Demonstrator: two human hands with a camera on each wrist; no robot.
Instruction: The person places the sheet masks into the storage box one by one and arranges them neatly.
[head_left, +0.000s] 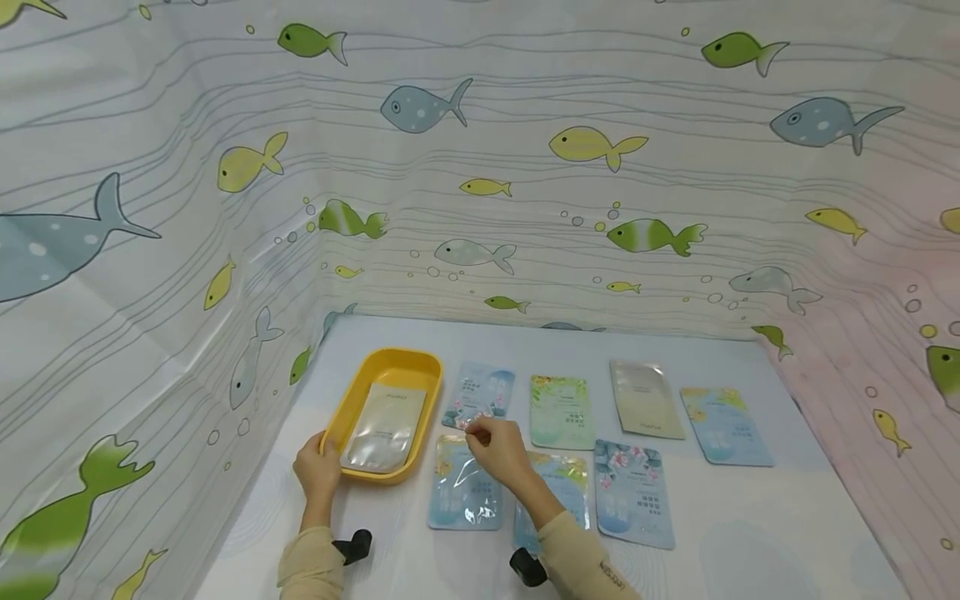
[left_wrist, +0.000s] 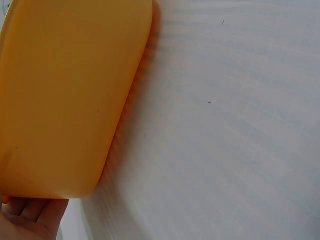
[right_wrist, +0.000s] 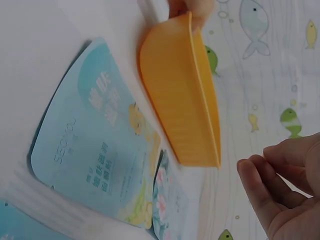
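Observation:
With my left hand (head_left: 318, 467) I grip the near left corner of a yellow plastic tray (head_left: 402, 357). A silvery-beige sheet mask packet (head_left: 384, 429) lies inside it. In the left wrist view, fingers (left_wrist: 37, 215) show beneath the tray's end. My right hand (head_left: 498, 454) hovers right of the tray, over the blue packets; in the right wrist view its fingers are loosely bent toward the thumb with nothing between them. Below it lies a blue mask packet with yellow flowers (head_left: 467, 496), and just beyond is a blue one with pink flowers (head_left: 480, 390).
More mask packets lie to the right: a green one (head_left: 561, 412), a beige one (head_left: 647, 398), a blue one with yellow trim (head_left: 727, 425), a dark-flowered blue one (head_left: 633, 493) and another blue one (head_left: 566, 479) partly under my right forearm. Fish-print curtains (head_left: 480, 217) enclose the white table.

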